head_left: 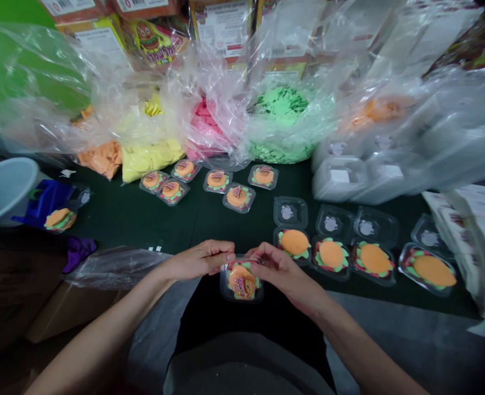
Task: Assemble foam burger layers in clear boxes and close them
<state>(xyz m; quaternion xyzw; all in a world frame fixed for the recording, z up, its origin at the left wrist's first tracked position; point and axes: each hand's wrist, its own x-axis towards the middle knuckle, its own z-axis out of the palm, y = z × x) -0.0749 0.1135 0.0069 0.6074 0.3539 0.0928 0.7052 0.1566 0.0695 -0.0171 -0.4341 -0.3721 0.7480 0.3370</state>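
Observation:
A clear plastic box (242, 284) with a burger-shaped piece in orange, green and red inside is held over the table's front edge. Its lid is down and bears a printed burger label. My left hand (205, 258) pinches the box's upper left edge. At the upper right side, the fingers of my right hand (273, 266) grip the same box. To the right stand several open boxes, among them one with an orange-topped burger (294, 243), lids folded back. Beyond my hands lie several labelled, closed boxes, one of them nearest (238, 197).
Plastic bags of orange (100, 158), yellow (152, 156), pink (205, 129) and green pieces (283, 107) line the back. Stacked clear containers (349, 178) and paper sheets (483, 219) are at right. A blue tape dispenser (49, 200) and pale bowl (7, 186) stand left.

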